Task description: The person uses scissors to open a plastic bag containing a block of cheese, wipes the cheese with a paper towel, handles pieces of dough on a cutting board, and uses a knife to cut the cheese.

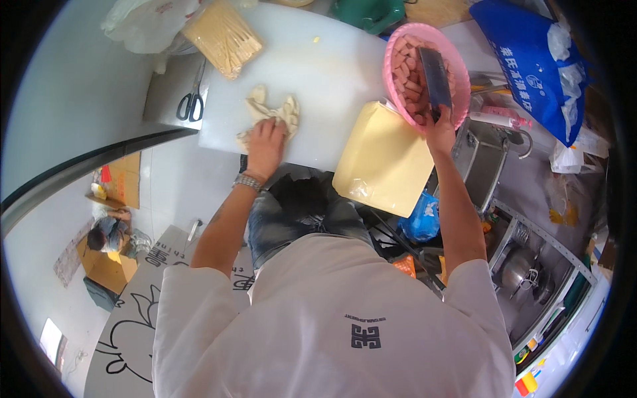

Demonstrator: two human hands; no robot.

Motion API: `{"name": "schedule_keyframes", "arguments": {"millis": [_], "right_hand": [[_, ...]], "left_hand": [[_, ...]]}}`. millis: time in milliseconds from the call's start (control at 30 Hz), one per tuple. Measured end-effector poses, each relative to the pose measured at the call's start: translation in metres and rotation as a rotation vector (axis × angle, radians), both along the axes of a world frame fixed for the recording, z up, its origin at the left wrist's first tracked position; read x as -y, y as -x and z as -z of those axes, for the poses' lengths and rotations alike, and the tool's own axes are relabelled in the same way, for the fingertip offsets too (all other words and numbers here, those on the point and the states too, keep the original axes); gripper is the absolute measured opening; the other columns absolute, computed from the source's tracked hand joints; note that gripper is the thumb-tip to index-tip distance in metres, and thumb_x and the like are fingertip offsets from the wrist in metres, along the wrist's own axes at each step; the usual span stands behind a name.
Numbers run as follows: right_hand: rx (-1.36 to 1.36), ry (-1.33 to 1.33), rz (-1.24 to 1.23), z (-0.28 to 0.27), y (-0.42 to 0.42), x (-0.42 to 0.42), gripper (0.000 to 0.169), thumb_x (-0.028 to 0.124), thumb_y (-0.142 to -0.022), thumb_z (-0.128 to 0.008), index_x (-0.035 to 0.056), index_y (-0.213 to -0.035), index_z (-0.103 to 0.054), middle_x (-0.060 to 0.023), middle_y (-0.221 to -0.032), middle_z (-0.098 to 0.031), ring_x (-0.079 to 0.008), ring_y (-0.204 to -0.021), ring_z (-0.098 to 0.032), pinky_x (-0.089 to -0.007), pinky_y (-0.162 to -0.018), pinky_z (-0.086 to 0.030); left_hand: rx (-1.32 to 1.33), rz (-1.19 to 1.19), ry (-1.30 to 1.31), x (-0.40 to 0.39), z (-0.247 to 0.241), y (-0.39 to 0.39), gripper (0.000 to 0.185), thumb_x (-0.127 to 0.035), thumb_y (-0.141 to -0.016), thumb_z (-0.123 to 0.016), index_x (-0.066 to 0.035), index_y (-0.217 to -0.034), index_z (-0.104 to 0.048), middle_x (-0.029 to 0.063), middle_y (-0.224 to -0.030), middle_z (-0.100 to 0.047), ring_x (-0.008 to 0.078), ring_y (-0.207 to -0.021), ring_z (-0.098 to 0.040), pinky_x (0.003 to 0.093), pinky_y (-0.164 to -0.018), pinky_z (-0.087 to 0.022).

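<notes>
My left hand (266,149) rests on a crumpled cream cloth (258,102), its fingers bunched into the fabric. Under the cloth lies a white cutting board (328,64), with a tiny yellow scrap (316,39) on its far part. My right hand (442,133) grips the dark handle of a cleaver (433,74). The blade is over a pink plastic basket (464,94) filled with cut sausage pieces (404,64); whether it touches them I cannot tell. A pale yellow flat board or folder (383,156) overhangs the near edge, beside the basket.
A bag of wooden skewers (224,37) lies at the board's far left, black-handled scissors (191,105) left of the board. A blue printed bag (527,64) and a metal sink (480,159) are to the right. Another person (107,234) is at the far left, near a cardboard box (102,263).
</notes>
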State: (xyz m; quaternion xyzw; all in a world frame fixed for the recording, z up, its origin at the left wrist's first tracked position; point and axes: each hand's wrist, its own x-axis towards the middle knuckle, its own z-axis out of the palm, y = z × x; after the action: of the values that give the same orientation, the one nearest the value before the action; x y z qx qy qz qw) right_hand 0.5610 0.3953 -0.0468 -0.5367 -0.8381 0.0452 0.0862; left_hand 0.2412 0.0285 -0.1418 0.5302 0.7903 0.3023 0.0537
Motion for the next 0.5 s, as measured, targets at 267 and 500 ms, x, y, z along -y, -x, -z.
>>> {"name": "schedule_keyframes", "arguments": {"millis": [267, 500], "right_hand": [[-0.264, 0.223, -0.311, -0.044, 0.053, 0.085, 0.040, 0.016, -0.096, -0.075, 0.0076, -0.132, -0.061, -0.0127, -0.116, -0.067, -0.0275, -0.100, -0.067, -0.0419, -0.083, -0.058], [-0.707, 1.488, 0.312, -0.004, 0.122, 0.287, 0.064, 0.042, -0.106, -0.066, 0.0006, -0.151, -0.048, -0.0150, -0.130, -0.066, -0.0218, -0.119, -0.063, -0.0364, -0.098, -0.052]], "left_hand": [[0.463, 0.085, -0.012, 0.007, -0.013, -0.062, 0.042, 0.001, -0.084, -0.067, -0.003, -0.125, -0.063, 0.0185, -0.116, -0.062, 0.0411, -0.113, -0.058, 0.0488, -0.102, -0.050], [1.594, -0.292, -0.096, 0.033, -0.063, -0.146, 0.044, -0.005, -0.104, -0.063, -0.003, -0.146, -0.051, 0.0105, -0.137, -0.063, 0.0198, -0.123, -0.061, 0.0338, -0.102, -0.051]]}}
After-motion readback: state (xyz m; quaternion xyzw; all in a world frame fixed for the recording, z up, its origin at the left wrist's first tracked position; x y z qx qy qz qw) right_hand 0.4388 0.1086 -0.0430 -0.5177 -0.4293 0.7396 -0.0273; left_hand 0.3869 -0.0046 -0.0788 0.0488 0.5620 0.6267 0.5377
